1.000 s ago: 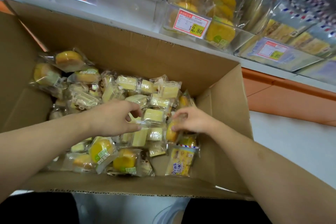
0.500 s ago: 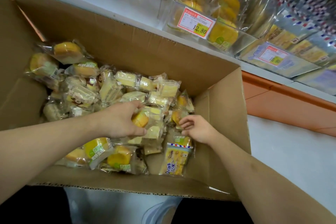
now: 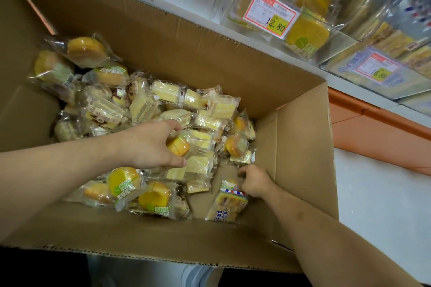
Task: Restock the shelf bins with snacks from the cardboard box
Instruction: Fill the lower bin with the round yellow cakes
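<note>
Inside cardboard box (image 3: 300, 147) below shelf bins (image 3: 310, 28): left hand (image 3: 151, 144), fingers curled round a wrapped yellow cake (image 3: 178, 145). Right hand (image 3: 255, 182) low beside the box wall, fingertips pinching a striped snack packet (image 3: 229, 202).

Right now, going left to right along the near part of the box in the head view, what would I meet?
Green-labelled round cake → second round yellow cake → bare box floor → blue-striped snack pack gripped by right hand → box side wall.
</note>
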Tool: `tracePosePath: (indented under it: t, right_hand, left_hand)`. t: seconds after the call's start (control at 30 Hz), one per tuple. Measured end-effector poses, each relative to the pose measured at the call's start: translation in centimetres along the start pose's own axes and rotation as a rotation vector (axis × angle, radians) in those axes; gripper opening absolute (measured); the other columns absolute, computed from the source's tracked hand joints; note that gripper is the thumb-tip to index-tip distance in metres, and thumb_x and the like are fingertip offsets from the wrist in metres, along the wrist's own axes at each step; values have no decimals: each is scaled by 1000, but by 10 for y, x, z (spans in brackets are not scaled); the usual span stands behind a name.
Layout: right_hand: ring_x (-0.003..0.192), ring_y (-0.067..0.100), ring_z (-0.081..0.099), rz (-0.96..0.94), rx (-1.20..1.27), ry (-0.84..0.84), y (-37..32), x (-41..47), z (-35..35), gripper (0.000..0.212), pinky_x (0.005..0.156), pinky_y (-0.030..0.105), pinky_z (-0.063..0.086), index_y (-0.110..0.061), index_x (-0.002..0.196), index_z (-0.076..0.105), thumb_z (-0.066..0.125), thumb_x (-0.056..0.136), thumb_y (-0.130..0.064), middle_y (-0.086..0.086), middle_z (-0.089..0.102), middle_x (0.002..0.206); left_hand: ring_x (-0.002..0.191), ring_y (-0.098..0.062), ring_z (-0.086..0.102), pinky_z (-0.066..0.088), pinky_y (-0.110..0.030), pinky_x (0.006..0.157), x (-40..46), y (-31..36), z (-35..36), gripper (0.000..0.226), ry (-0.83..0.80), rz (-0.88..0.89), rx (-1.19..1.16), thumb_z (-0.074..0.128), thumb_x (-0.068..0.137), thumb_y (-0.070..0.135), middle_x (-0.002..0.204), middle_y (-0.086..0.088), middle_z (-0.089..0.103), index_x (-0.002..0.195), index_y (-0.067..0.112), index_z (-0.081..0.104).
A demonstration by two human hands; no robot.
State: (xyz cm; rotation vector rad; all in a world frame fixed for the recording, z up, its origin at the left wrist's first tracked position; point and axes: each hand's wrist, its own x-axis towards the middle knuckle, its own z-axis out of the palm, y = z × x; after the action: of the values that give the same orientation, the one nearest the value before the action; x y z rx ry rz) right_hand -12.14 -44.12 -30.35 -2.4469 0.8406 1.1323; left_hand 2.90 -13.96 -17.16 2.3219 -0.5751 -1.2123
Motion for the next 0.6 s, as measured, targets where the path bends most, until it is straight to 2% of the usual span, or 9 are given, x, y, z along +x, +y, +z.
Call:
tracePosePath:
  t: [0.13, 0.27, 0.37, 0.53, 0.6]
  right_hand:
    - [126, 23, 62, 29, 21, -68, 1, 2, 7, 66, 105, 33, 53, -12, 140, 65, 92, 82, -29, 5, 68, 137]
    - [116, 14, 62, -4, 105, -104, 2, 5, 12, 45, 104, 30, 55, -14, 138, 69, 73, 94, -7, 2, 70, 134]
    - [113, 11, 63, -56, 137, -106, 3, 5, 15, 38, 101, 26, 55, -20, 132, 74, 74, 95, -12, -3, 72, 129]
    - [89, 7, 69, -101, 142, -124, 1, 3, 22, 29, 80, 25, 59, -24, 113, 82, 89, 85, -26, -6, 78, 100]
    - [88, 5, 69, -113, 134, -110, 1, 3, 23, 22, 75, 22, 55, -23, 102, 84, 92, 82, -28, -8, 78, 96]
  left_hand:
    - [114, -21, 64, 54, -34, 100, -2, 2, 1, 92, -5, -5, 10, 84, 82, 54, 139, -2, 63, 157, 32, 37]
    - [108, -20, 67, 56, -38, 99, -3, 3, 1, 91, -12, -8, 10, 84, 82, 54, 127, 0, 68, 156, 31, 37]
    - [108, -19, 67, 56, -37, 99, -3, 3, 0, 90, -15, -10, 15, 84, 82, 53, 127, -1, 68, 156, 31, 37]
    - [106, -18, 66, 55, -35, 98, -5, 2, -1, 89, -20, -15, 22, 84, 83, 53, 127, 0, 67, 156, 31, 37]
    - [105, -18, 67, 56, -36, 99, -5, 3, -1, 90, -19, -16, 20, 84, 83, 53, 127, 0, 67, 156, 31, 37]
